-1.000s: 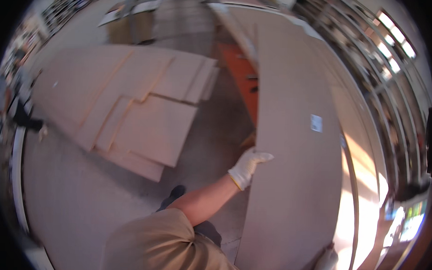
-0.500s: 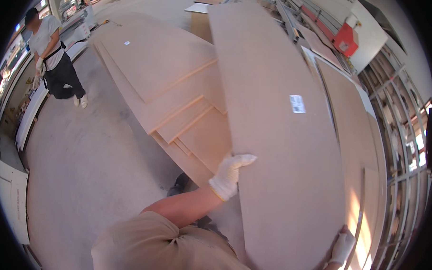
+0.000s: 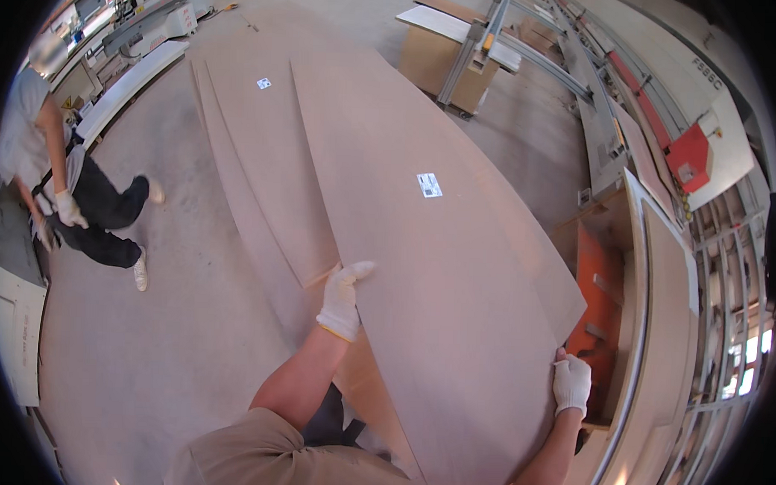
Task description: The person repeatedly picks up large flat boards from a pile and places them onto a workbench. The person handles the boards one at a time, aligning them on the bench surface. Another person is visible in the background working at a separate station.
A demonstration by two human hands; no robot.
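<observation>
A long brown wooden panel (image 3: 463,305) with a white label stretches away in front of me, above other brown panels. My left hand (image 3: 343,299), in a white glove, grips its left edge with the thumb on top and the fingers hidden underneath. On the right edge, nearer my body, my gloved right hand (image 3: 573,381) is closed around the panel, its fingers partly hidden. To the left, beneath the held panel, lie several stacked brown panels (image 3: 246,143), one bearing a small label.
A co-worker (image 3: 74,172) in a grey shirt walks at the left. A white and red machine (image 3: 688,159) with long rails runs along the right, next to an orange-sided compartment (image 3: 596,292). Farther off, boards lie on a brown block (image 3: 428,60). Metal racks line the far right.
The held panel has moved left, over the stacked panels, uncovering the orange-sided compartment. Both my hands moved left with it. The co-worker has come nearer along the left side.
</observation>
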